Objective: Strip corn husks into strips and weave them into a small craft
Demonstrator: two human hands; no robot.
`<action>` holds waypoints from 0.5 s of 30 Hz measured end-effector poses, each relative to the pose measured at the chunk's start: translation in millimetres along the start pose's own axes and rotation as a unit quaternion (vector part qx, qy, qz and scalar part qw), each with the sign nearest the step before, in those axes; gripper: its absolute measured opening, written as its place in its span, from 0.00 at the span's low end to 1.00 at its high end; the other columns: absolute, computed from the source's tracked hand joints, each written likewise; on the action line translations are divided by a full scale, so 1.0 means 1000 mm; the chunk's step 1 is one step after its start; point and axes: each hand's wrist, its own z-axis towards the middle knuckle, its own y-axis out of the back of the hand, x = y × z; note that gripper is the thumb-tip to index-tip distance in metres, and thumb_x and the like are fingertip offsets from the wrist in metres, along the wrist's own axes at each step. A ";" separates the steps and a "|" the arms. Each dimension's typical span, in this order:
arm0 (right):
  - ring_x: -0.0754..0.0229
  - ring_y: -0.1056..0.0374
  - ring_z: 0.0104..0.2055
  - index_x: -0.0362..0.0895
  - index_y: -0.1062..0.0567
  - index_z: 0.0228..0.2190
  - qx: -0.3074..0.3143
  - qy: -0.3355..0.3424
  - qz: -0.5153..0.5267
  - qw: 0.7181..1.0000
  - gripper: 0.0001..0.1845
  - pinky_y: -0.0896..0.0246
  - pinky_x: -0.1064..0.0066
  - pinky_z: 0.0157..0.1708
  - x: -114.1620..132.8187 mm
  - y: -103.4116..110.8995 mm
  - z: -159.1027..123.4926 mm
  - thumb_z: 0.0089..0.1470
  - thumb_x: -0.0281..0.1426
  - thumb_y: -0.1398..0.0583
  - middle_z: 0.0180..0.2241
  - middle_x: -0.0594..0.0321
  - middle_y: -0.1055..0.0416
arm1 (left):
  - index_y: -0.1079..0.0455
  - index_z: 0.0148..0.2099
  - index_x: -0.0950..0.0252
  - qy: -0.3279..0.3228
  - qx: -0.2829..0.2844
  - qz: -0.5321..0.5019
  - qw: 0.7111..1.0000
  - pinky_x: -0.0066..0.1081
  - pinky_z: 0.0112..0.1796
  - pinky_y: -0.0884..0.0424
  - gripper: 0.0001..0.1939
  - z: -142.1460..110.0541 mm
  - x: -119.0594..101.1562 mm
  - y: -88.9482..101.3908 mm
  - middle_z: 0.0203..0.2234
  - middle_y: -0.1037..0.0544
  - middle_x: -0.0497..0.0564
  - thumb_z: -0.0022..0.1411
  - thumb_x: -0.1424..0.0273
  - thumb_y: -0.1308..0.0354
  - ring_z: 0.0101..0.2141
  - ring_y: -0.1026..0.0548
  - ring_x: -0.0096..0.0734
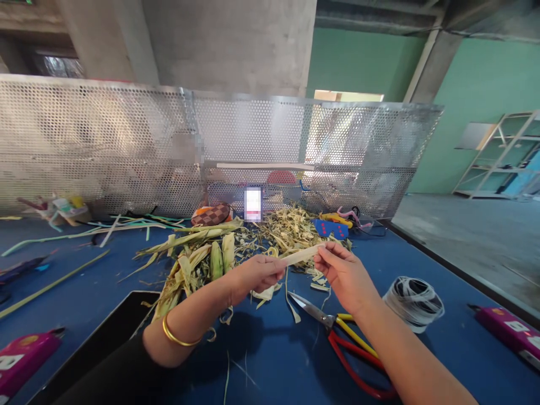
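Both my hands hold a pale strip of corn husk [300, 256] stretched between them above the blue table [84, 270]. My left hand [259, 274] is closed, pinching the strip's left end; a gold bangle sits on that wrist. My right hand [342, 271] pinches the right end with thumb and fingertips. Directly beyond my hands lies a heap of corn husks [198, 253] with several husked cobs, and shredded husk scraps [291, 225] lie further back.
Red-and-yellow-handled scissors [346, 337] lie below my right wrist. A coil of white cord [413, 301] sits to the right. Pink boxes [508, 329] lie at the right and left [23, 354] edges. A perforated metal screen [126, 146] stands along the table's far side.
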 end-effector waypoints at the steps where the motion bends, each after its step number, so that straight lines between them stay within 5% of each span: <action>1: 0.69 0.35 0.25 0.43 0.24 0.23 0.006 -0.006 0.006 1.000 0.14 0.36 0.77 0.27 0.000 0.000 0.000 0.32 0.34 0.29 0.22 0.69 0.31 | 0.41 0.24 0.64 -0.001 -0.011 -0.004 1.000 0.26 0.18 0.63 0.25 0.000 -0.001 0.001 0.12 0.53 0.37 0.51 0.46 0.46 0.15 0.59 0.17; 8: 0.66 0.34 0.26 0.43 0.24 0.26 0.000 0.000 -0.036 0.999 0.15 0.35 0.72 0.30 -0.006 0.004 0.003 0.32 0.34 0.30 0.24 0.66 0.30 | 0.33 0.24 0.65 -0.041 -0.139 0.112 0.983 0.27 0.19 0.61 0.22 0.002 -0.002 0.002 0.11 0.53 0.38 0.55 0.52 0.48 0.15 0.57 0.20; 11: 0.59 0.32 0.29 0.43 0.25 0.30 -0.052 0.068 -0.148 0.985 0.15 0.35 0.64 0.33 -0.006 0.011 0.006 0.39 0.38 0.34 0.27 0.62 0.29 | 0.28 0.26 0.66 -0.073 -0.184 0.202 0.959 0.26 0.19 0.56 0.21 0.001 -0.004 0.003 0.12 0.49 0.41 0.57 0.55 0.50 0.16 0.52 0.22; 13: 0.54 0.32 0.37 0.44 0.26 0.36 -0.090 0.188 -0.289 0.934 0.16 0.36 0.59 0.40 -0.004 0.012 0.005 0.46 0.40 0.39 0.34 0.57 0.28 | 0.28 0.26 0.66 -0.100 -0.191 0.252 0.943 0.26 0.21 0.52 0.20 -0.001 -0.006 0.002 0.13 0.45 0.42 0.58 0.57 0.51 0.17 0.47 0.23; 15: 0.50 0.36 0.48 0.45 0.29 0.44 -0.049 0.324 -0.440 0.836 0.19 0.42 0.55 0.48 -0.001 0.008 -0.001 0.52 0.40 0.42 0.45 0.53 0.31 | 0.28 0.25 0.65 -0.126 -0.183 0.310 0.924 0.26 0.23 0.49 0.20 -0.003 -0.008 0.000 0.14 0.39 0.44 0.59 0.59 0.52 0.20 0.42 0.25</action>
